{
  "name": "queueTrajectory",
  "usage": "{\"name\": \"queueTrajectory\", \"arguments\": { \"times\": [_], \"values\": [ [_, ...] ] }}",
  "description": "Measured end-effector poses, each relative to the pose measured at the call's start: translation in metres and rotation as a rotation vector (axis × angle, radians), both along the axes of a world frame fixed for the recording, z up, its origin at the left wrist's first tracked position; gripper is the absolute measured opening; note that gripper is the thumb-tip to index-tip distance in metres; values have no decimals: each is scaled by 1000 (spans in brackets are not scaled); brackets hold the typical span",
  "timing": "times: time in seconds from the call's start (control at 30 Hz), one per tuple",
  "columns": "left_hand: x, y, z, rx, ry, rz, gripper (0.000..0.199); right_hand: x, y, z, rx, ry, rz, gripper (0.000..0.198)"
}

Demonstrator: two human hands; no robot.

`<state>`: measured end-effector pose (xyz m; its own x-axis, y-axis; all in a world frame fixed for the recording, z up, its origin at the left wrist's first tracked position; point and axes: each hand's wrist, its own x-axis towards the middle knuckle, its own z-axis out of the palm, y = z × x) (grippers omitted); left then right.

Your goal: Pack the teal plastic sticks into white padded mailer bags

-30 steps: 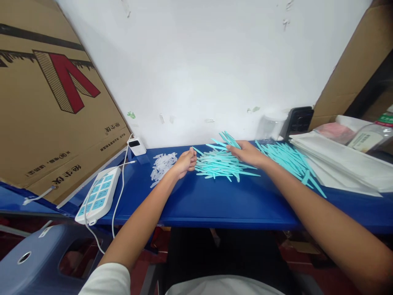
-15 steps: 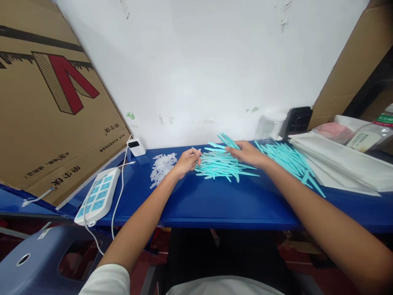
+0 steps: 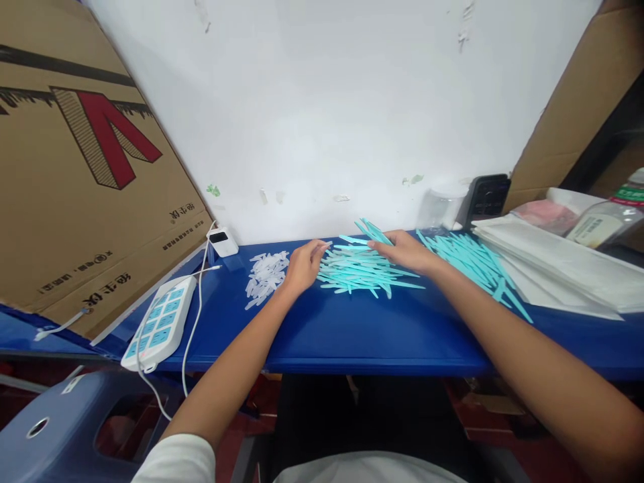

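Note:
My left hand (image 3: 303,265) pinches a small translucent plastic cap (image 3: 326,245) at its fingertips, by the left end of the middle pile. My right hand (image 3: 404,251) is closed on several thin turquoise sticks (image 3: 373,231), which point up and to the left. Below and between both hands lies a pile of turquoise sticks (image 3: 369,272), some with a paler, clear-looking part. Left of my left hand is a heap of small translucent caps (image 3: 266,276). Another heap of turquoise sticks (image 3: 467,261) lies beyond my right wrist.
A white power strip (image 3: 164,322) with cables and a small white device (image 3: 223,241) are at the left, beside a large cardboard box (image 3: 75,201). White sheets (image 3: 563,261), a clear jar (image 3: 444,204) and a bottle (image 3: 608,218) stand right. The blue table (image 3: 372,335) meets a wall.
My left hand has turned slightly and its fingers have shifted up; the translucent cap now shows at its fingertips. My right hand keeps its hold on the sticks, almost unmoved.

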<state>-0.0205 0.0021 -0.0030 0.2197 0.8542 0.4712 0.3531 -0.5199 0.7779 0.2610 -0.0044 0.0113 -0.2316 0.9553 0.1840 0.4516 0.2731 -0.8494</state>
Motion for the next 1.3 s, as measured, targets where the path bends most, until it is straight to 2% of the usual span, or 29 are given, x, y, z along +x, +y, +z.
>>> {"name": "queueTrajectory", "arguments": {
  "times": [0.17, 0.27, 0.47, 0.67, 0.87, 0.97, 1.13, 1.3],
  "values": [
    [-3, -5, 2, 162, 156, 1, 19, 1, 5, -3, -102, 154, -5, 40],
    [-6, -5, 2, 172, 207, 8, 21, 1, 5, -2, -143, 183, -29, 34],
    [-9, -3, 1, 164, 262, 39, 21, 1, 4, 0, -170, 167, -48, 35],
    [-10, -1, -2, 343, 429, 97, 27, -2, -1, 3, -185, 135, -16, 31],
    [-7, -2, -6, 536, 764, 183, 37, -7, -9, 12, -214, 70, 7, 29],
    [-6, -2, -6, 574, 756, 170, 37, -6, -8, 11, -221, 89, 20, 29],
    [-8, 0, -5, 547, 644, 164, 36, -1, -2, 5, -212, 125, 19, 32],
    [-5, 5, -9, 428, 432, 27, 39, 3, 2, 3, -148, 45, -32, 36]
  ]
}}
